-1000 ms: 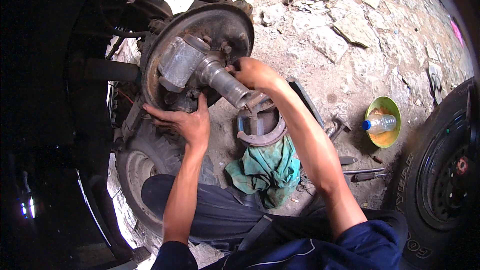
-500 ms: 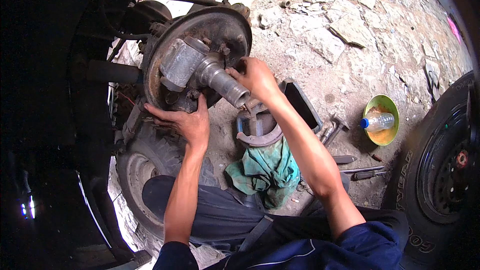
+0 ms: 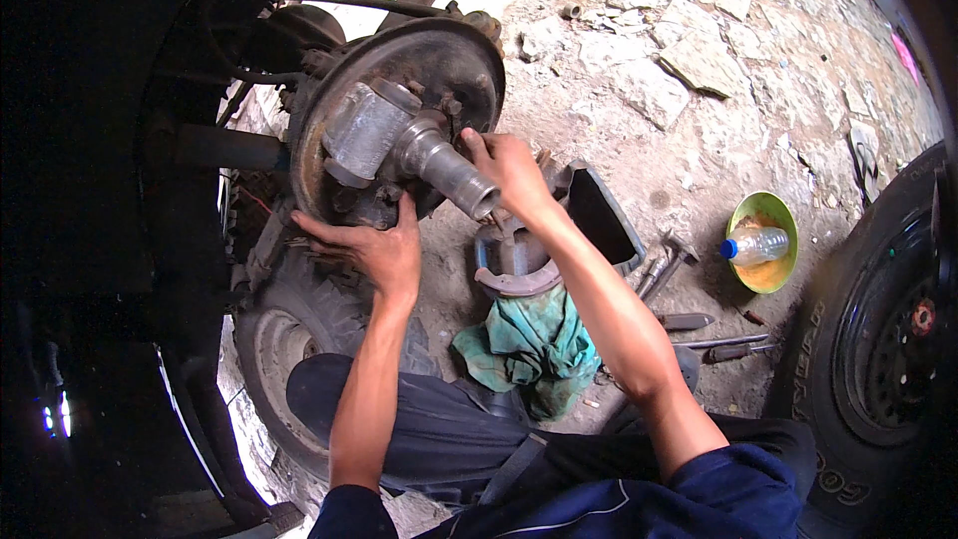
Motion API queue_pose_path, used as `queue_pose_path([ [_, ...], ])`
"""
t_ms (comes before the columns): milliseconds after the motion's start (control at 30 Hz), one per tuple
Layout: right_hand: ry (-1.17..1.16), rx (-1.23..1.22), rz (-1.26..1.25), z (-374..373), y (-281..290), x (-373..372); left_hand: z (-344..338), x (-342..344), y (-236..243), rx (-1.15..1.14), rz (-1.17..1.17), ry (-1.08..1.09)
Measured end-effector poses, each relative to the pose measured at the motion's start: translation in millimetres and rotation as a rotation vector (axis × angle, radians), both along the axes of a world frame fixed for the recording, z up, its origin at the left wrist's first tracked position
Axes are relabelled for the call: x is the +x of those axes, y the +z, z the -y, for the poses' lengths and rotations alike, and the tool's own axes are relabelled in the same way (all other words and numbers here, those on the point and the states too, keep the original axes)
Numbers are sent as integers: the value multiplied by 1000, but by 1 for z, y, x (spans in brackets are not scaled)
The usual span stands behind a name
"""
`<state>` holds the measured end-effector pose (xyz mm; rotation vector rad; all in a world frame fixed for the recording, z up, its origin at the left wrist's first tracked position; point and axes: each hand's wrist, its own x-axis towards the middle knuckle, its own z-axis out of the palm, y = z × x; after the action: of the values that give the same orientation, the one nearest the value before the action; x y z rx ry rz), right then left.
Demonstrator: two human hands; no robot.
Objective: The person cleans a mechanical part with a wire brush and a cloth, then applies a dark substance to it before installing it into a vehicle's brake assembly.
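A round, rusty brake backing plate stands at the upper left, with a grey cylindrical wheel cylinder or similar housing on its face. From its middle a hollow metal axle spindle sticks out toward the lower right. My left hand grips the plate's lower edge, thumb on the front and fingers spread along the rim. Beside the spindle, my right hand has its thumb stretched toward the plate's right edge. Its other fingers are curled and mostly hidden, and what they hold cannot be made out.
Below the spindle are a curved brake shoe, a dark open container and a green rag. A hammer and a screwdriver lie to the right. Beyond them are a green bowl holding a plastic bottle, and a tyre.
My right hand has drawn slightly down and away from the plate's face, its thumb now apart. The left hand keeps its place on the rim.
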<state>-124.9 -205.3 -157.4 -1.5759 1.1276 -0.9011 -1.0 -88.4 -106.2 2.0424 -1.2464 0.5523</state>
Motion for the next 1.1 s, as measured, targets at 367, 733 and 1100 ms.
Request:
queue_pose_path([
  [367,76,-22,-84,0,15,-3,0,4,-4,-15,-7,-4],
  [733,92,-60,-113,4,8,2,0,5,-6,-39,18,-10],
  [1100,31,-163,-69,-1,7,-1,2,4,-6,-43,68,21],
])
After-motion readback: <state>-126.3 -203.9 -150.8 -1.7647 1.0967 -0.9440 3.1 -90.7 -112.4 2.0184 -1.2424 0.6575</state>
